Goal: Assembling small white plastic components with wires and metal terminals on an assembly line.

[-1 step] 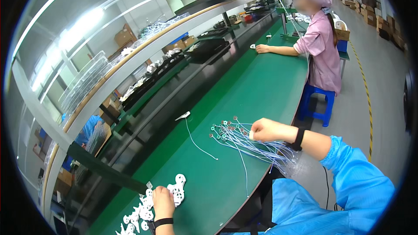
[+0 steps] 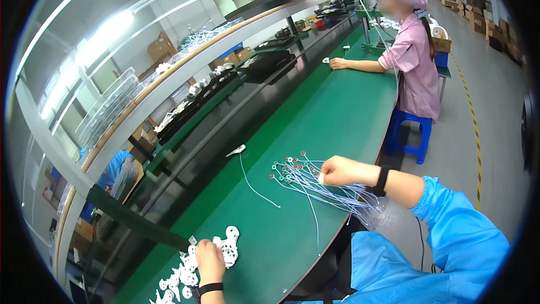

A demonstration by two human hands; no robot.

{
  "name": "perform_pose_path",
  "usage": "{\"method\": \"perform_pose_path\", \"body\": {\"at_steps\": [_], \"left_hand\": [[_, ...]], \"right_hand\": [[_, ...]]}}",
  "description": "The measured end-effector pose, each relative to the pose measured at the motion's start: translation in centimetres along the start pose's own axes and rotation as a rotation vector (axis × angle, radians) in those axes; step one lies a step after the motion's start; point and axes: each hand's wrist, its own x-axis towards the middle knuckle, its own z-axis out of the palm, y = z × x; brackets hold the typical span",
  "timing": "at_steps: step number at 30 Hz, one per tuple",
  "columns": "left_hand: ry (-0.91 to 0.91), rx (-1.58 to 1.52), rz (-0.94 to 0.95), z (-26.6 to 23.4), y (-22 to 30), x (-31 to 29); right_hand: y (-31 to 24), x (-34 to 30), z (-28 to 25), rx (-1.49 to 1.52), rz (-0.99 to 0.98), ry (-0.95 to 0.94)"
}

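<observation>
My left hand (image 2: 210,263) is low at the left, its fingers curled in among a heap of white plastic parts (image 2: 185,275). A larger white plastic part (image 2: 230,247) with round holes lies against its fingers, and the hand seems to grip it. Over a bundle of thin white-blue wires (image 2: 332,192) hovers my right hand (image 2: 346,171), thumb and fingers pinched together. Something small and pale shows at its fingertips; I cannot make out what it is. Small round green and red pieces (image 2: 288,170) sit at the bundle's far-left ends.
A single wire (image 2: 253,184) with a white end piece (image 2: 237,150) lies beyond the bundle on the green table (image 2: 253,222). A rack (image 2: 143,91) with trays runs along the left. Farther along, a co-worker in pink (image 2: 415,59) sits on a blue stool (image 2: 409,132), forearm on the table.
My right hand has shifted slightly to the left over the wires. My left hand stays among the white parts.
</observation>
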Motion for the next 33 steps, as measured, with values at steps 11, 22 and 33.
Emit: {"method": "perform_pose_path", "body": {"at_steps": [11,22,33], "left_hand": [[0.287,-1.069,-0.341,-7.1,11.7,-9.1],[-0.034,-1.786,-0.801,-2.0,18.7,-19.2],[-0.144,-1.845,-0.867,-0.2,20.8,-17.9]], "right_hand": [[1.0,3.4,2.6,-0.556,0.201,-0.068],[-1.5,1.7,-2.0,0.578,0.131,-0.044],[-12.5,-6.0,-5.5,0.836,-0.448,0.205]]}}
